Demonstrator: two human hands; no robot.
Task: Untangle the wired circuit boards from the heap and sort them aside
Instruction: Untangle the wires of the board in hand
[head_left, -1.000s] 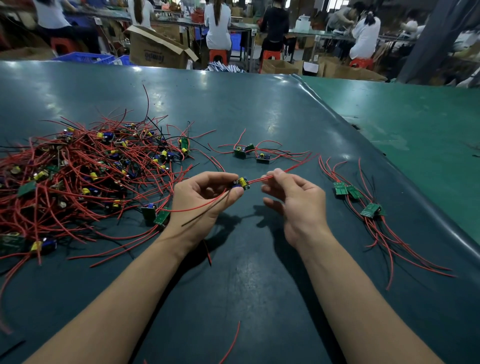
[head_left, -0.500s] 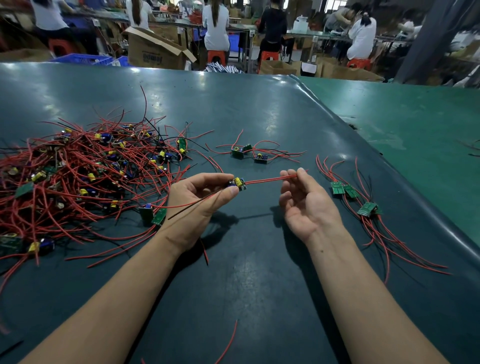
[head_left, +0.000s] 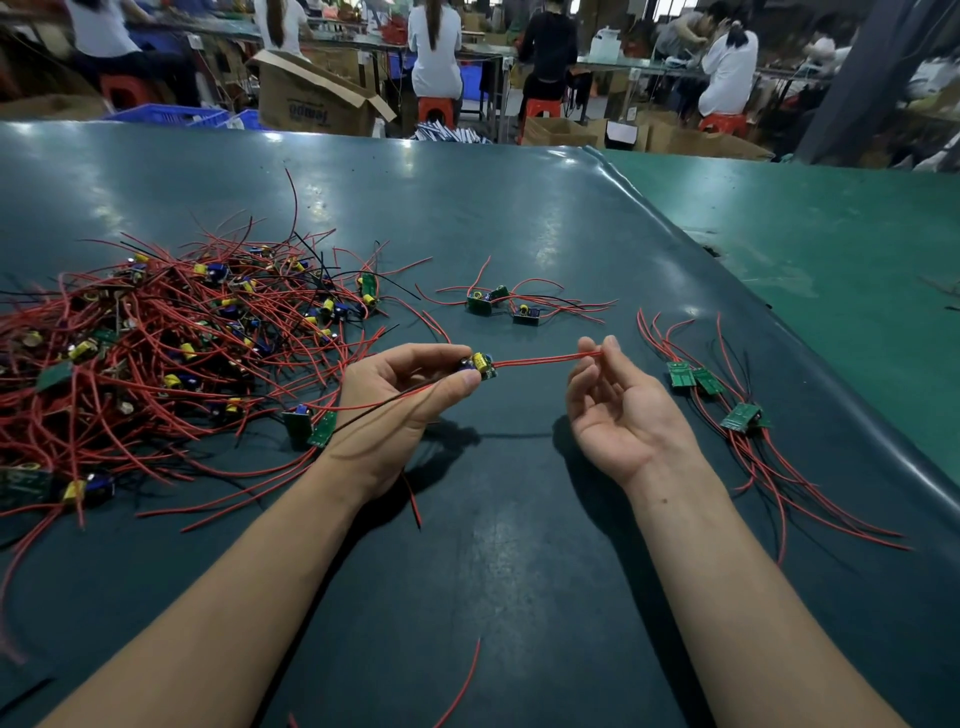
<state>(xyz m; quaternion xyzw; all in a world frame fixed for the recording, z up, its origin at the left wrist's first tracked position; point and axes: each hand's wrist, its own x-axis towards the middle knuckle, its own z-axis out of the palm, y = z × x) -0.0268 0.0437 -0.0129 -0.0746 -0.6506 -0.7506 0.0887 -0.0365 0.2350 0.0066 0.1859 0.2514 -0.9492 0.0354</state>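
Head view: our left hand pinches a small green circuit board; our right hand's fingertips hold its red wires. Behind, a brown cardboard box reads "tempo" upside down.

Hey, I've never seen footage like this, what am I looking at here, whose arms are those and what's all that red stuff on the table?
There is no machine: the one view comes from a camera worn on a person's head, looking down at their own bare arms. The left hand pinches a small circuit board with a yellow part on it. Its red wires stretch across to the right hand, palm up, whose fingertips pinch the ends. On the dark green table, the red tangle on the left is a heap of wired boards. A small group lies farther back, and sorted boards lie on the right. Other people sit at benches behind.
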